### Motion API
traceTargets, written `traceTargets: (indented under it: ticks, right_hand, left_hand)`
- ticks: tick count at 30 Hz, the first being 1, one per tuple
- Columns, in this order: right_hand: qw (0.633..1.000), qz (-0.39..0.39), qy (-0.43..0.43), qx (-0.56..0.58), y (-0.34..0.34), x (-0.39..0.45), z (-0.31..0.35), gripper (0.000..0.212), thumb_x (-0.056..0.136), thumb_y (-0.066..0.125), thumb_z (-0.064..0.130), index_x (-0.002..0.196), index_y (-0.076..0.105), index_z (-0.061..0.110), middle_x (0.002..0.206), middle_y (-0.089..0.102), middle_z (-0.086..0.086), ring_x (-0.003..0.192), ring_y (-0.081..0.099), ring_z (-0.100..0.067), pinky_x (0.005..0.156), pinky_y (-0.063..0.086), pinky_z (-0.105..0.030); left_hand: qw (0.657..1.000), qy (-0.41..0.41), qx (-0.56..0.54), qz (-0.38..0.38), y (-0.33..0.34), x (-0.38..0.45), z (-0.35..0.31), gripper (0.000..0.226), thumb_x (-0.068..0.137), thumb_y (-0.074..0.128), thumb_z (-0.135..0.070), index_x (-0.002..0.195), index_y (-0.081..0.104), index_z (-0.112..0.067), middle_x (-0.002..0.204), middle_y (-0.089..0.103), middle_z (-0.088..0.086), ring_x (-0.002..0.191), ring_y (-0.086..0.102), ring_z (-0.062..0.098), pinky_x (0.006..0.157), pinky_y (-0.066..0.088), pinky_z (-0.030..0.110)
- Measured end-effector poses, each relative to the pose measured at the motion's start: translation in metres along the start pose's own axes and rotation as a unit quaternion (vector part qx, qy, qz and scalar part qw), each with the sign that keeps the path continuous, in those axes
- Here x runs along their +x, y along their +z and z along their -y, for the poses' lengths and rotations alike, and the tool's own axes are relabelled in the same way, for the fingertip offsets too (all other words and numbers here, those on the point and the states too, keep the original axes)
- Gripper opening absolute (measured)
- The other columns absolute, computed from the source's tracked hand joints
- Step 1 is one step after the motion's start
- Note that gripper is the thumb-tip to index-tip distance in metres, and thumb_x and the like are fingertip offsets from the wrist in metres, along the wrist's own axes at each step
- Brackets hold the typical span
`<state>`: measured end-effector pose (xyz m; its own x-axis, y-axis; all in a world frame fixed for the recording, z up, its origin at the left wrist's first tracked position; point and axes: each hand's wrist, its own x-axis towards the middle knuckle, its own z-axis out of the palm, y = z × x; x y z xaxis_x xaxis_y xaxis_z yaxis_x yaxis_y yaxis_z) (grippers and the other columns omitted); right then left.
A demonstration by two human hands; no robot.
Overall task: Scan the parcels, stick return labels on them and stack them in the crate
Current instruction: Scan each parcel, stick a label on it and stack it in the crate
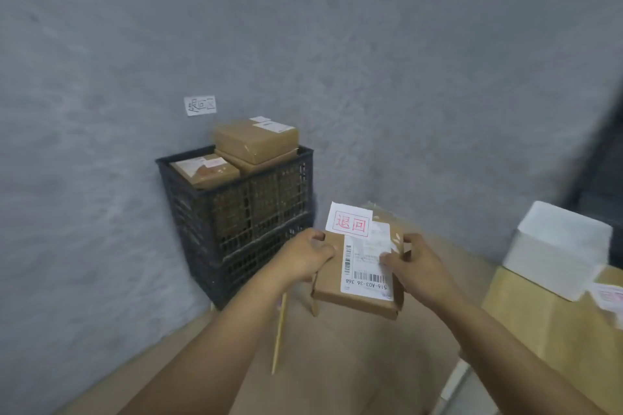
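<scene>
I hold a flat brown cardboard parcel in front of me with both hands. My left hand grips its left edge and my right hand grips its right edge, thumb on the white shipping label. A white return label with red characters is stuck at the parcel's far edge and overhangs it. To the left of the parcel, against the grey wall, stands a black plastic crate filled with brown parcels; the top one rises above the rim.
A white paper sign hangs on the wall above the crate. At the right, a white box sits on a large cardboard box, with a red-printed label sheet beside it. Flattened cardboard covers the floor below.
</scene>
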<state>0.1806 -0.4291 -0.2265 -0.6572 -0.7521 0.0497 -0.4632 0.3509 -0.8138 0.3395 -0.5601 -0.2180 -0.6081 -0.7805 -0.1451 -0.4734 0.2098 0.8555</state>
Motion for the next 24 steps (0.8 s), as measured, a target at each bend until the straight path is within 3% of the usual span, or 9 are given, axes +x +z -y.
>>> traceTargets:
  ticks: [3,9,12,17,19,24]
  right_hand:
    - [0.999,0.040,-0.021,0.021,0.064,0.031,0.043,0.039,0.087,0.063,0.023,0.121,0.046,0.014,0.091,0.064,0.003,0.082,0.062,-0.018,0.065,0.046,-0.028]
    - [0.994,0.099,-0.027,0.043,0.169,0.091,0.106,0.033,0.086,0.065,0.020,0.114,0.047,0.018,0.106,0.066,-0.007,0.094,0.063,-0.024,0.078,0.053,-0.038]
    - [0.991,0.122,-0.028,0.043,0.207,0.129,0.127,0.040,0.086,0.065,0.023,0.121,0.048,0.016,0.110,0.065,-0.005,0.096,0.063,-0.024,0.079,0.054,-0.040]
    - [0.988,0.143,-0.046,0.022,0.260,0.208,0.152,0.049,0.088,0.064,0.029,0.129,0.044,0.015,0.110,0.060,0.000,0.087,0.054,-0.015,0.064,0.041,-0.027]
    - [0.986,0.158,-0.042,0.028,0.279,0.242,0.161,0.049,0.089,0.063,0.031,0.130,0.042,0.016,0.106,0.057,0.003,0.083,0.054,-0.011,0.060,0.043,-0.024]
    - [0.980,0.195,-0.011,0.044,0.321,0.319,0.185,0.048,0.089,0.062,0.030,0.129,0.039,0.018,0.109,0.057,0.004,0.092,0.056,-0.014,0.075,0.051,-0.033]
  left_hand:
    - [0.999,-0.012,0.021,-0.034,-0.071,0.019,0.036,0.022,0.091,0.057,-0.035,0.110,0.055,-0.025,0.103,0.065,-0.002,0.084,0.062,0.012,0.066,0.053,0.029]
    - [0.994,-0.057,0.041,-0.081,-0.176,0.061,0.088,0.020,0.090,0.057,-0.041,0.106,0.050,-0.032,0.097,0.060,-0.010,0.085,0.061,0.008,0.057,0.052,0.023]
    - [0.991,-0.077,0.048,-0.096,-0.213,0.092,0.106,0.023,0.090,0.057,-0.044,0.108,0.050,-0.032,0.102,0.062,-0.008,0.087,0.063,0.010,0.063,0.055,0.026]
    - [0.987,-0.091,0.046,-0.127,-0.260,0.161,0.123,0.022,0.089,0.057,-0.048,0.104,0.052,-0.033,0.098,0.060,-0.013,0.084,0.062,0.007,0.073,0.057,0.030]
    - [0.984,-0.094,0.052,-0.139,-0.276,0.193,0.127,0.018,0.090,0.057,-0.048,0.101,0.050,-0.036,0.095,0.057,-0.014,0.084,0.062,0.008,0.077,0.057,0.032]
    - [0.978,-0.114,0.072,-0.160,-0.319,0.267,0.135,0.014,0.091,0.055,-0.044,0.090,0.056,-0.030,0.097,0.060,-0.008,0.080,0.060,0.007,0.070,0.053,0.026]
